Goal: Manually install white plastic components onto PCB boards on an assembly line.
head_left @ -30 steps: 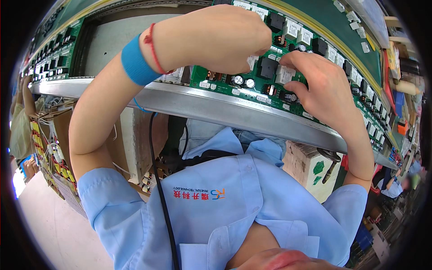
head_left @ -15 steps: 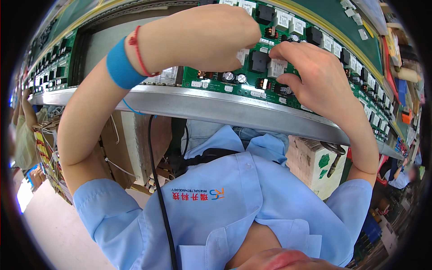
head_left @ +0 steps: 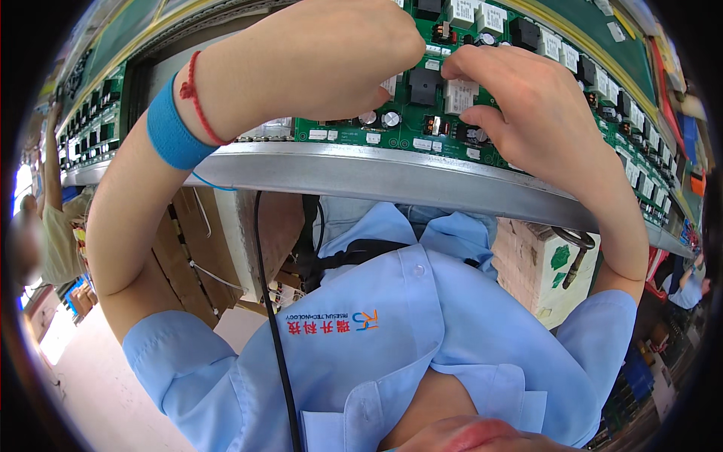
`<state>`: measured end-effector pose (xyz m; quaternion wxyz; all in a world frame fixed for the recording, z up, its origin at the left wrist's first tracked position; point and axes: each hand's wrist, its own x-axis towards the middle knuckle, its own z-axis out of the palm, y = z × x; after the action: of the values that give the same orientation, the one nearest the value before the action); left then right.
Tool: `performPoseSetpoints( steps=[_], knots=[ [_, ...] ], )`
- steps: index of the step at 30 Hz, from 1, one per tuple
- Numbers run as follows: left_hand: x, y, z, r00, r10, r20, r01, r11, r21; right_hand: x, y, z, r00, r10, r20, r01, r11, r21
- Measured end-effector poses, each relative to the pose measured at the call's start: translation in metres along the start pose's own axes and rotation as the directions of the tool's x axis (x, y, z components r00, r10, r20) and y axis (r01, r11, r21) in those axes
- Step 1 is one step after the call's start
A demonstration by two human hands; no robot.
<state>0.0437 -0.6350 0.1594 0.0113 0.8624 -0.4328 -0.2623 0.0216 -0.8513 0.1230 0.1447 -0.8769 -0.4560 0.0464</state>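
Both my hands are over a green circuit board (head_left: 399, 140) crowded with parts. My left hand (head_left: 339, 56) is curled, palm down, its thumb tip against the side of a white relay (head_left: 389, 86); its other fingertips are hidden behind the hand. With index finger and thumb, my right hand (head_left: 523, 105) pinches another white relay (head_left: 460, 96) at its far and near ends. Between the two relays stands a black block-shaped component (head_left: 424, 87). Round capacitors (head_left: 390, 119) and small white connectors (head_left: 422, 144) line the board's near side.
A metal rail (head_left: 376, 169) runs along the board's near edge. More populated boards lie to the left (head_left: 94, 124) and right (head_left: 633, 169). A black cable (head_left: 277, 346) hangs over my shirt. Another person (head_left: 64, 237) is at the far left.
The view has shifted slightly, so the board and both hands appear farther left. Each hand stays at the same relay, with its finger pose nearly the same.
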Motion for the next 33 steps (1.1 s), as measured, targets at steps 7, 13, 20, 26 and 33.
performPoseSetpoints(
  steps=[7, 13, 20, 26, 33],
  knots=[
    [-0.002, 0.008, -0.004, 0.996, -0.090, 0.019, 0.091, 0.993, -0.078, -0.008, 0.000, 0.002, 0.999, -0.004, -0.048, 0.008, 0.997, 0.077],
    [-0.008, 0.005, 0.001, 1.000, -0.014, -0.027, 0.011, 0.993, -0.115, -0.001, -0.003, 0.002, 0.999, -0.025, -0.043, 0.026, 0.999, 0.022],
    [0.000, 0.004, 0.000, 0.994, -0.081, 0.080, 0.089, 0.990, -0.108, 0.002, -0.005, 0.000, 1.000, -0.008, -0.008, 0.008, 1.000, -0.022],
    [-0.016, 0.014, -0.007, 0.976, 0.070, -0.208, -0.064, 0.997, 0.038, 0.005, -0.009, -0.003, 0.999, 0.020, 0.029, -0.019, 0.999, -0.051],
    [-0.007, 0.003, 0.003, 0.999, -0.017, -0.044, 0.012, 0.993, -0.115, 0.003, -0.007, 0.000, 0.999, 0.043, 0.012, -0.042, 0.998, -0.045]
  ],
)
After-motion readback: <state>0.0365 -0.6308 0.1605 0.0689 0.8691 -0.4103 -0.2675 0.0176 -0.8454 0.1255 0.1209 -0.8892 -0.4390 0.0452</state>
